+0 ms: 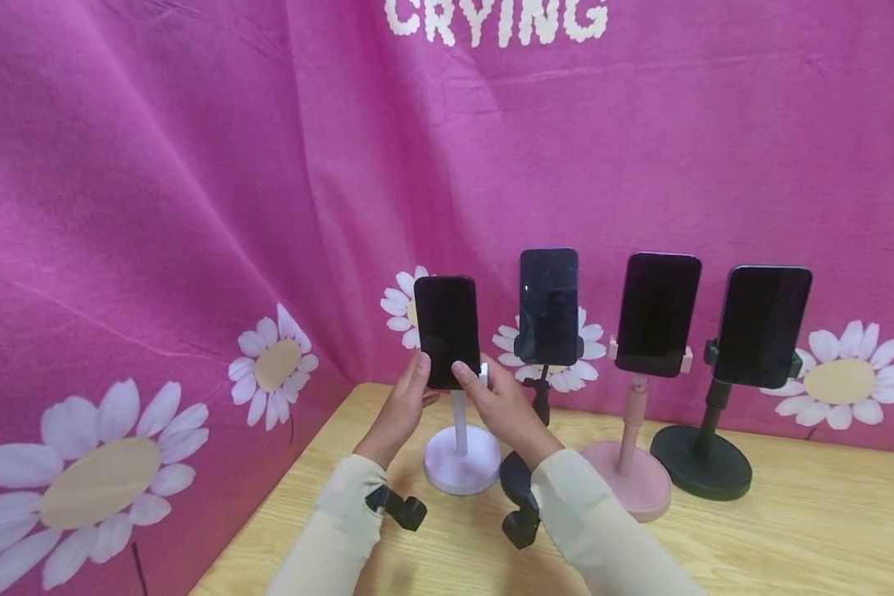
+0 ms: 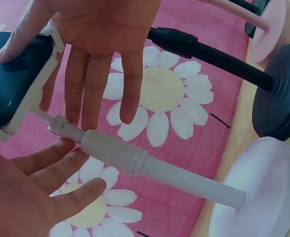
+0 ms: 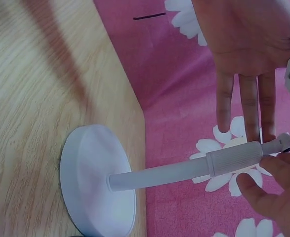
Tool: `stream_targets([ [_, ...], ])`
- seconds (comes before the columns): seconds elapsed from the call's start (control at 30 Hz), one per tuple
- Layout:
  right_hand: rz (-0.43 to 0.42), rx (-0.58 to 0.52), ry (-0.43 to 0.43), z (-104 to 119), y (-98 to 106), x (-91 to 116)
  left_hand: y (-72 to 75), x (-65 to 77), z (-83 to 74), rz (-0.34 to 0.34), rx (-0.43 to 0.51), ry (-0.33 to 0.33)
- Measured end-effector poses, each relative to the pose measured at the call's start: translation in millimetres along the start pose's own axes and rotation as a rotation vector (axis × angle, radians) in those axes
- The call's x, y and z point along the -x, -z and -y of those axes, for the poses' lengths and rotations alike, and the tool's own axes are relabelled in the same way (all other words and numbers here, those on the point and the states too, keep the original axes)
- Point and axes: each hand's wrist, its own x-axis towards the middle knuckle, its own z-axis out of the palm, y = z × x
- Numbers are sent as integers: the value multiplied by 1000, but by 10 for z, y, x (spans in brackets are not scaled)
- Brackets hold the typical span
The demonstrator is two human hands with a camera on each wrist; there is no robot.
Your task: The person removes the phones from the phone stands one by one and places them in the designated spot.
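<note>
A black smartphone [image 1: 447, 331] sits upright in the clamp [image 1: 484, 374] of a white phone stand [image 1: 462, 459]. At its lower left corner my left hand [image 1: 397, 414] holds the phone, thumb laid against the front edge. On the other side, my right hand [image 1: 510, 410] grips it with the thumb on the screen. In the left wrist view, fingers reach behind the clamp beside the stand's ribbed collar [image 2: 112, 150]. The right wrist view shows the white round base [image 3: 93, 173] standing on the wooden table, with both hands around the upper pole.
To the right stand three more phones on stands: one on a black stand [image 1: 516, 476], one on a pink stand [image 1: 629, 480], one on a dark stand [image 1: 700, 463]. A pink cloth with daisies [image 1: 276, 364] hangs behind and left of the wooden table [image 1: 462, 538].
</note>
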Motion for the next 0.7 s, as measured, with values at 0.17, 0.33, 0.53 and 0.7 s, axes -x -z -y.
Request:
stream_targets([
  [0.17,18,12,-19,24,25,-14,23,-11,-26,-3,-61,50],
  [0.33,69,-15,-56,112,63,-14,49,-10,-83,-6,-142,99],
  [0.53,81,-12,-88,125,82,8,49,6,-79,1,-158,98],
  [0.7,77,-6,-84,95,64,48,58,59,-56,2,-183,90],
])
